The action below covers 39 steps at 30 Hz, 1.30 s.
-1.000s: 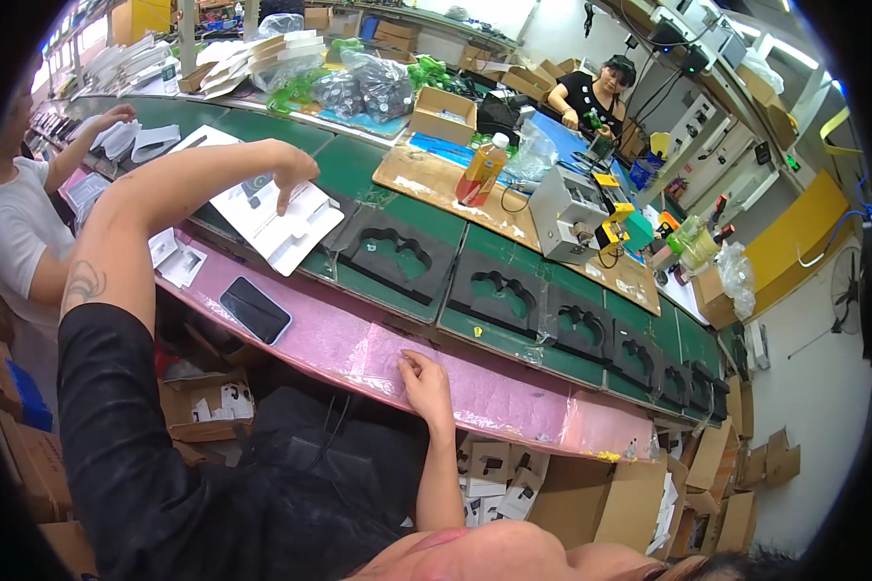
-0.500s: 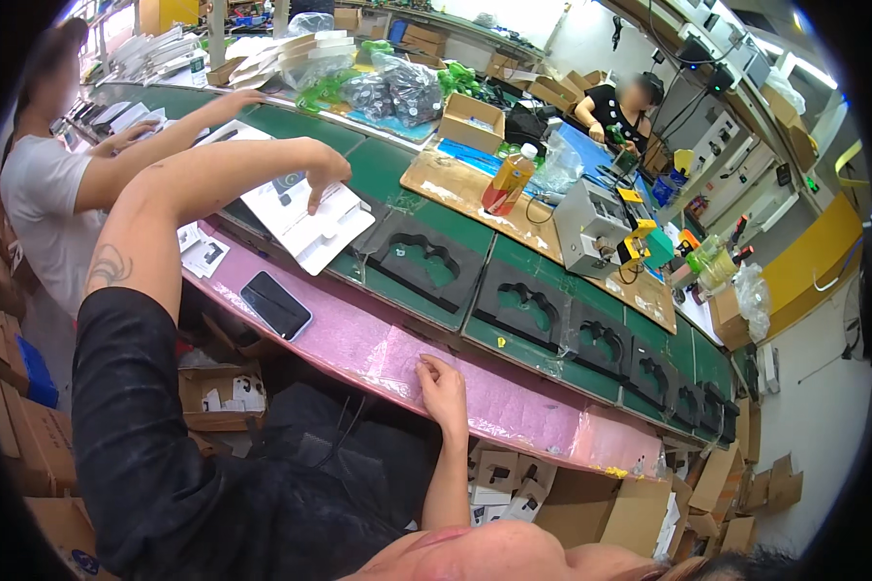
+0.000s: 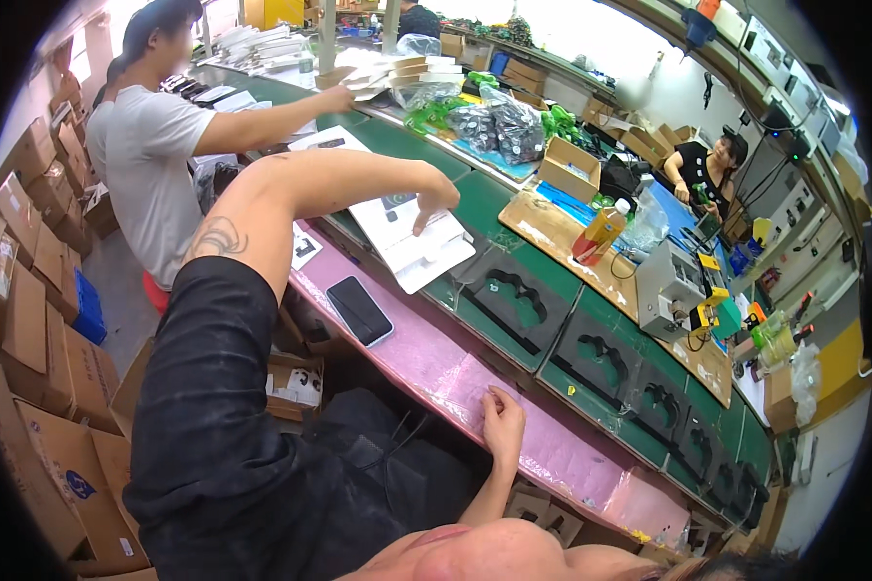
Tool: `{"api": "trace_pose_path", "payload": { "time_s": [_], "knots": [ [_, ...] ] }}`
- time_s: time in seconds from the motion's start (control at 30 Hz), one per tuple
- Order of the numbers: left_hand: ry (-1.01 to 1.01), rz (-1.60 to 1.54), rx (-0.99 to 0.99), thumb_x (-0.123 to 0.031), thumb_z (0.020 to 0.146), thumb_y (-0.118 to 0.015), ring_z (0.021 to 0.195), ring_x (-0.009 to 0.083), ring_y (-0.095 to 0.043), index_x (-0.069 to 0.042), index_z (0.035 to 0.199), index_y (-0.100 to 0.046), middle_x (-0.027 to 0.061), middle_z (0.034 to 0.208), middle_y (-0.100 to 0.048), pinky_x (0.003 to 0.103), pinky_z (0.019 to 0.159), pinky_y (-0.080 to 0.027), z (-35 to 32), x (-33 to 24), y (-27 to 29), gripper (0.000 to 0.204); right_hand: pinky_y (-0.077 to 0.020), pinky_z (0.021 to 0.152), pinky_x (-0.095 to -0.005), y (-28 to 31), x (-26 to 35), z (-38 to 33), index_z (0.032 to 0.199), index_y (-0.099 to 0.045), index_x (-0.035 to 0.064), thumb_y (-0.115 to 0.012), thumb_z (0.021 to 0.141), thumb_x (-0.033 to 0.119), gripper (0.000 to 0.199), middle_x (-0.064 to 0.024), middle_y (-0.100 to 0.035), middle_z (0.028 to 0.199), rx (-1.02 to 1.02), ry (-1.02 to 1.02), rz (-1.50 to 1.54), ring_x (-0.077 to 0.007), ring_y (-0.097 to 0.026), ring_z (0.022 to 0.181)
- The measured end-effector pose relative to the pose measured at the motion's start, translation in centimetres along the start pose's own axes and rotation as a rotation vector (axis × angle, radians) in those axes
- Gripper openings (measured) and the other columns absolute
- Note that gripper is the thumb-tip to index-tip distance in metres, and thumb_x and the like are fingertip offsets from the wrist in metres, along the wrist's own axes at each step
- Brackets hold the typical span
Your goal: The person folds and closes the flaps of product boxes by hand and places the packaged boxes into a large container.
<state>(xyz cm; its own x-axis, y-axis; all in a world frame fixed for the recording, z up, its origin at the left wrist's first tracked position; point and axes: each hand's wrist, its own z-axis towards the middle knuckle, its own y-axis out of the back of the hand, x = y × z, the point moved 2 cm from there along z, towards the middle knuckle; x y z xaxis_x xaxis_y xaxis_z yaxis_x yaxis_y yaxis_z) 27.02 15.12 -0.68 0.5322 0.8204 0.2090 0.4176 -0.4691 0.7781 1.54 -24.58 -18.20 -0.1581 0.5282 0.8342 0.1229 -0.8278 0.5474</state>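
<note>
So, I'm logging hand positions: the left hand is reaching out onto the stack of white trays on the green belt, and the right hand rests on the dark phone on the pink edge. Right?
Not quite. The head view shows the right hand resting on the bare pink edge, well apart from the dark phone. The left hand does reach onto the stack of white trays on the green belt.

A black short sleeve covers the left shoulder, a dark curled tattoo marks the bare left upper arm, and both hands are bare, without gloves

Left hand (image 3: 434, 201) fingertips on white tray stack (image 3: 412, 247); right hand (image 3: 503, 426) rests on pink sheet (image 3: 436, 358).
</note>
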Motion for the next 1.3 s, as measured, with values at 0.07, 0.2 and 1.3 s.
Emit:
{"api": "trace_pose_path", "payload": {
  "time_s": [0.07,0.2,1.3],
  "knots": [
    [0.003,0.013,0.004,-0.045,0.057,-0.106,0.122,0.0422,-0.070,0.003,0.134,-0.070,0.0246,0.126,-0.074,0.050,0.104,-0.055,-0.1,0.0,-0.1,0.098,-0.0577,0.075,-0.0330,-0.1,0.0,0.0,0.126,-0.077,-0.0043,-0.074,0.099,0.019,0.035,-0.0143,-0.078,0.089,0.005,-0.005,-0.001,-0.0177,-0.071,0.076],
    [-0.004,0.008,-0.014,-0.047,0.057,-0.106,0.119,0.0419,-0.071,0.004,0.129,-0.071,0.0241,0.122,-0.075,0.050,0.102,-0.056,-0.2,-0.6,0.2,0.094,-0.0583,0.074,-0.0338,-0.1,-0.1,-0.3,0.126,-0.078,-0.0041,-0.074,0.099,0.019,0.035,-0.0154,-0.079,0.089,-0.005,-0.009,0.010,-0.0185,-0.073,0.076],
    [-0.080,0.037,-0.072,-0.053,0.063,-0.103,0.116,0.0412,-0.072,0.007,0.125,-0.073,0.0226,0.123,-0.076,0.048,0.097,-0.059,0.6,-1.5,1.1,0.091,-0.0587,0.079,-0.0404,0.6,0.8,-0.2,0.127,-0.077,-0.0029,-0.072,0.100,0.023,0.038,-0.0246,-0.079,0.096,0.011,-0.038,0.022,-0.0300,-0.076,0.080]
  ]
}}
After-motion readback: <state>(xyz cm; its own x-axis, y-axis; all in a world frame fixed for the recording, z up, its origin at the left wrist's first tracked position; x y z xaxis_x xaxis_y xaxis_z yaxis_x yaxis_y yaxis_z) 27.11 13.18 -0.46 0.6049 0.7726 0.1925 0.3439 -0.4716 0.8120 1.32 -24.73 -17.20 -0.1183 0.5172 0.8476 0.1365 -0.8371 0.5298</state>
